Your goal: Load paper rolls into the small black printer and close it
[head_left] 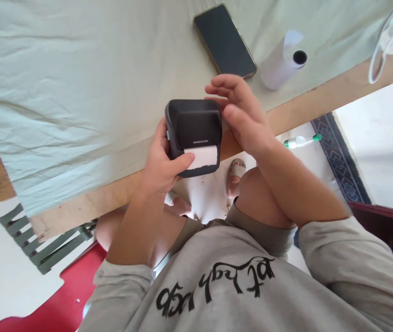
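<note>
Nearest us, our left hand clamps the small black printer at the worktop edge, thumb on its paper strip. Our right hand hovers open, touching its top; fingertips hide that corner. Beyond lie a phone and paper roll.

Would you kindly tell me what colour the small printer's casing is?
Dark grey, nearly black; the printer shows best in the head view.

Phone and paper roll beyond printer

Dark printer, white paper protruding
</note>
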`<state>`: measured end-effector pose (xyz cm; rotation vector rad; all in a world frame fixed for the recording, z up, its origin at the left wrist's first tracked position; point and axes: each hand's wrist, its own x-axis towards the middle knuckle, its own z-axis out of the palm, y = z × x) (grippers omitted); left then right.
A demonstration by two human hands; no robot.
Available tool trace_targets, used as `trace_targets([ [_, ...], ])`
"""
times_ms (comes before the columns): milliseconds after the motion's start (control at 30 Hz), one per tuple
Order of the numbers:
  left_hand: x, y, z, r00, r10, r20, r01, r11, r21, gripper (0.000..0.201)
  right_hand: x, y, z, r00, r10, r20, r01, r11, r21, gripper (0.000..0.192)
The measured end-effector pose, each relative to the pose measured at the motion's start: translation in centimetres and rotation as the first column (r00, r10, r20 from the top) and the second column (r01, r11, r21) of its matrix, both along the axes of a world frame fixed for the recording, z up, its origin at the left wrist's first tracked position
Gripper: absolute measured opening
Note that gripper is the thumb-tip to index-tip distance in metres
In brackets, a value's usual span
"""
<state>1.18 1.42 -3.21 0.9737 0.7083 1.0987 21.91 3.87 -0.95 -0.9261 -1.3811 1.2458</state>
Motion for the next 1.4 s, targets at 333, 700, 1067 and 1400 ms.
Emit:
trace_targets([
  [333, 0.9, -0.4, 0.8, 0.991, 0.12, -0.062, -0.126, 0.986, -0.108, 0.05, -0.5, -0.3, -0.2, 0.943, 0.14, 0.301, -0.166, 0.984, 0.062, 0.068],
  [700, 1.0, -0.7, 1.5, 0.992, 0.127, 0.004, -0.126, 0.985, -0.114, 0.035, -0.4, -0.8, -0.8, 0.924, -0.05, 0.38, -0.077, 0.947, 0.312, 0.058],
  [1067, 0.9, -0.4, 1.6, 0.976, 0.2, -0.084, -0.211, 0.965, -0.155, 0.03, -0.5, -1.5, -0.1, 0.889, -0.08, 0.45, -0.114, 0.914, 0.388, 0.056],
  [1400, 0.9, -0.4, 1.7, 0.993, 0.096, 0.062, -0.082, 0.975, -0.205, 0.026, 0.2, -1.0, -0.3, 0.765, -0.483, 0.426, 0.132, 0.764, 0.631, 0.06],
])
